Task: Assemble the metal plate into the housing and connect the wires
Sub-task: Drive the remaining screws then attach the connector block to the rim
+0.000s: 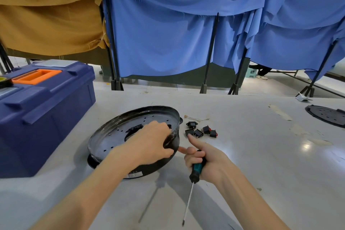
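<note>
Screwdriver (197, 169): nearest to me on the feed; teal and black handle, and the shaft slants down towards the camera, its shadow lying on the table (261, 155).
Right hand (209, 162): its lower fingers are wrapped round the screwdriver handle. The index finger sticks out straight, pointing away, and the thumb reaches left to the housing's side wall.
Left hand (149, 144): I see it clamped on the right rim of the housing, fingers curled over the edge onto the plate and thumb against the outer wall.
Housing (149, 171): a black round shell on the table in front of me, between the two forearms, with a small label on its near wall.
Metal plate (115, 134): a perforated disc sitting in the top of the housing, tilted with its far edge higher. There is an opening in its middle with something dark in it that I cannot make out.
Switches (201, 130): a few small black parts, some with red, clustered just right of the housing.
Wire (194, 117): a thin pale strand lying just beyond the switches.
Toolbox (46, 110): blue with an orange handle, on the left, beside the housing.
Second disc (326, 115): black and perforated, at the far right edge of the table.
Blue cloth (168, 33): draped over dark frames behind the table.
Mustard cloth (46, 15): hanging to the left of the blue one.
</note>
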